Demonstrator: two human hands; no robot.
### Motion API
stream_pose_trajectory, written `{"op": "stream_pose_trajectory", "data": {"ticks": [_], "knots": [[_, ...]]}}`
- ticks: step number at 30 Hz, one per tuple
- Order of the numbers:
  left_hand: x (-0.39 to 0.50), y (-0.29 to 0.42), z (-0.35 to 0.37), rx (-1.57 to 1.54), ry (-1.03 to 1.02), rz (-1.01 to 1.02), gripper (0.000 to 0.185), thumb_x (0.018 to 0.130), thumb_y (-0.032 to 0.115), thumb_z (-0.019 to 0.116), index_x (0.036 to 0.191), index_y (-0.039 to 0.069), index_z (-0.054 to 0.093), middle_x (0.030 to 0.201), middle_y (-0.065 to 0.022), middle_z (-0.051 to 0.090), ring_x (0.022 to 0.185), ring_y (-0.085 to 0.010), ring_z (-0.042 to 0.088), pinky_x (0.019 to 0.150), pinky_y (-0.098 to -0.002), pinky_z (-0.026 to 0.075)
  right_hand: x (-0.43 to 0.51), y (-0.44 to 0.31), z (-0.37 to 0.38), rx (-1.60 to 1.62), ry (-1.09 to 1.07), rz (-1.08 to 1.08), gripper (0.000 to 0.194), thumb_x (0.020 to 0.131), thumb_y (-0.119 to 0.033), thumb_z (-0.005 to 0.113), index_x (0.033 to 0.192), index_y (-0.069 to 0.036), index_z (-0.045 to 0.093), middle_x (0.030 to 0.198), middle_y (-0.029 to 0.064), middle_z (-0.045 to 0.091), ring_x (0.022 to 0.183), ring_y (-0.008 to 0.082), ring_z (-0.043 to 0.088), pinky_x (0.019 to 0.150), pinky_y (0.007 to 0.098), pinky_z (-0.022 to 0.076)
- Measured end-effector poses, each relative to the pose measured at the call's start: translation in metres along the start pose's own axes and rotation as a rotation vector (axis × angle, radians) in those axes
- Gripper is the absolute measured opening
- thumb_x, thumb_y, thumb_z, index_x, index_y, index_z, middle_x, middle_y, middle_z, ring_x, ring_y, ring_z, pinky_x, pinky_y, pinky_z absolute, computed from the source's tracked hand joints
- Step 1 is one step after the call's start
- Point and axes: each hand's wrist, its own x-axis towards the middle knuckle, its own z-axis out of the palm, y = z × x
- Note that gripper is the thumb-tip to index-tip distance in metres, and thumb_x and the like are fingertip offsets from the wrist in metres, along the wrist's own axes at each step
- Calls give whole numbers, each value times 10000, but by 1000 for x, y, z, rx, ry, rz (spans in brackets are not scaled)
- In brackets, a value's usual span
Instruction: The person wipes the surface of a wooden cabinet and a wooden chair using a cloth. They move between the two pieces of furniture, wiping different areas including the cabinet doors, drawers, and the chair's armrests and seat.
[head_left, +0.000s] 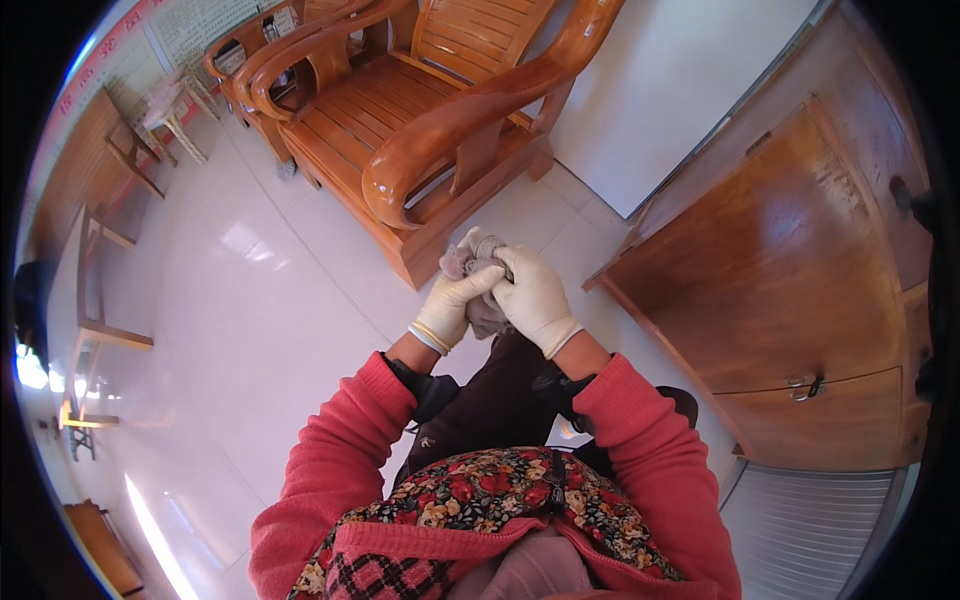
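Observation:
Both my hands wear pale latex-type gloves and meet in front of me at chest height. Between them is a crumpled greyish-pink cloth (487, 315), bunched up with one part hanging below my fingers. My left hand (448, 304) grips it from the left, thumb laid across the front. From the right, my right hand (536, 292) clasps the same cloth with curled fingers. Just beyond the hands stands a glossy wooden armchair (420, 169), its near curved armrest (465, 120) closest to me. Parts of the cloth are hidden behind the fingers.
A wooden cabinet (765, 262) with a metal latch stands at the right, above a ribbed grey panel (810, 517). A white panel (667, 82) rises behind the armchair. On the tiled floor (247, 300) at the left are a small stool (176, 112) and a table frame (112, 334).

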Motion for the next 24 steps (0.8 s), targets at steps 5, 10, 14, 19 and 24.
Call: {"op": "stream_pose_trajectory", "data": {"ticks": [5,10,14,19,24], "knots": [[9,10,-19,157,119,109,476,967,91,758,1400,23,571,1293,-122,694,1181,-256,690,1060,-422,562,-16,13,-44,374,-11,-84,464,981,-162,692,1415,-3,655,1369,163,718,1118,198,725,988,320,551],[16,15,-32,180,317,224,440,942,28,751,1357,27,604,1220,-105,709,1115,-246,703,996,-408,586,-62,62,-121,527,105,39,378,1081,-128,569,1425,5,653,1402,121,709,1071,185,736,993,327,555],[13,21,-41,223,397,218,456,950,32,742,1381,19,597,1244,-110,703,1123,-240,698,999,-405,584,-98,111,-157,615,326,336,380,1093,-223,538,1387,-43,700,1252,108,757,960,149,732,849,263,563],[36,17,-42,780,346,431,533,917,12,726,1428,-18,579,1335,-88,671,1229,-225,648,1068,-375,538,-123,177,-153,674,401,473,365,1087,-214,547,1369,-53,712,1206,91,762,925,133,724,823,253,562],[88,3,-19,1407,273,683,585,876,13,739,1441,103,619,1339,-136,676,1166,-313,693,1032,-405,553,-135,220,-140,696,293,559,344,1075,-186,559,1338,-49,732,1185,81,758,863,129,707,804,253,554]]}}
